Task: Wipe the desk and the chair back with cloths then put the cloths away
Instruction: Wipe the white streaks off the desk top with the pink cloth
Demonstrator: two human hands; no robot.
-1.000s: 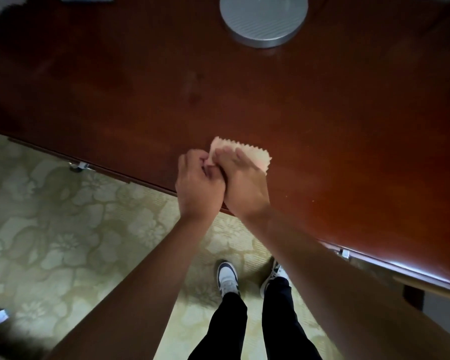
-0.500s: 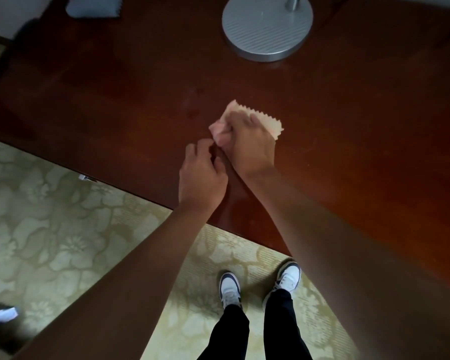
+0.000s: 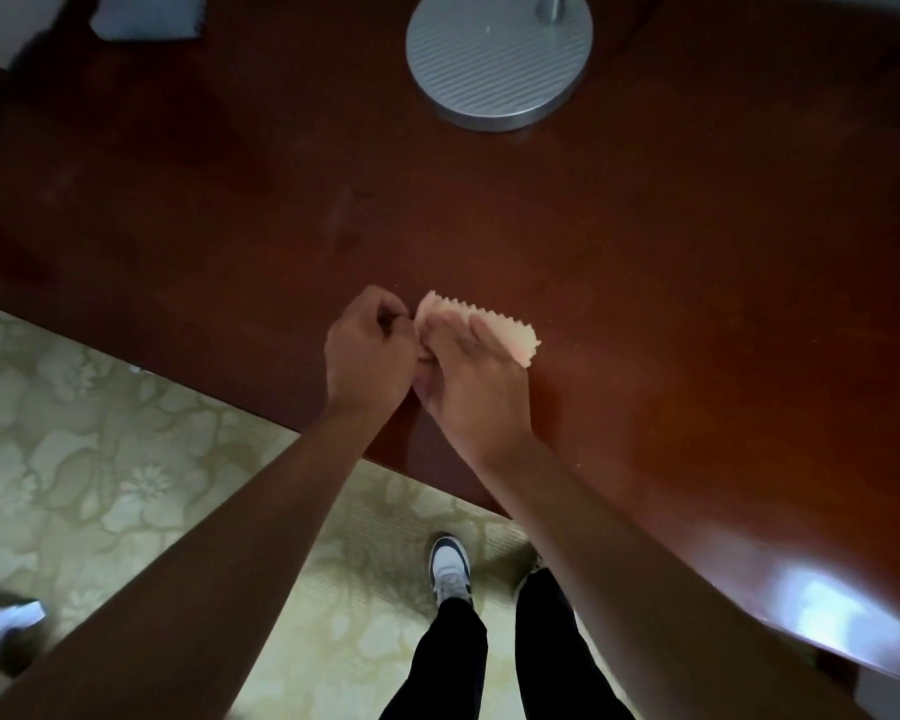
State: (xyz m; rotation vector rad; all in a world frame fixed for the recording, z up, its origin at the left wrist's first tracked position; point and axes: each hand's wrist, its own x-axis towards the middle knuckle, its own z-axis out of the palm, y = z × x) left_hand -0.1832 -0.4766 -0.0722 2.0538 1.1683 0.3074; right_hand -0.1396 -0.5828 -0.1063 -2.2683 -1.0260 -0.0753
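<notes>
A small pale pink cloth [image 3: 510,332] with a zigzag edge lies on the dark reddish wooden desk [image 3: 645,262], near its front edge. My right hand [image 3: 471,379] presses flat on the cloth, fingers spread over it. My left hand [image 3: 367,350] sits right beside it, fingers curled, pinching the cloth's left corner. Most of the cloth is hidden under my right hand. No chair is in view.
A round silver lamp base [image 3: 500,57] stands at the back of the desk. A blue-grey cloth [image 3: 146,15] lies at the back left corner. Patterned green carpet [image 3: 100,459] and my shoes [image 3: 450,569] are below the desk edge. Something white [image 3: 6,623] lies on the floor at left.
Both hands and the cloth slid away across the desk, then came back toward the front edge. My left hand closed up against the cloth again.
</notes>
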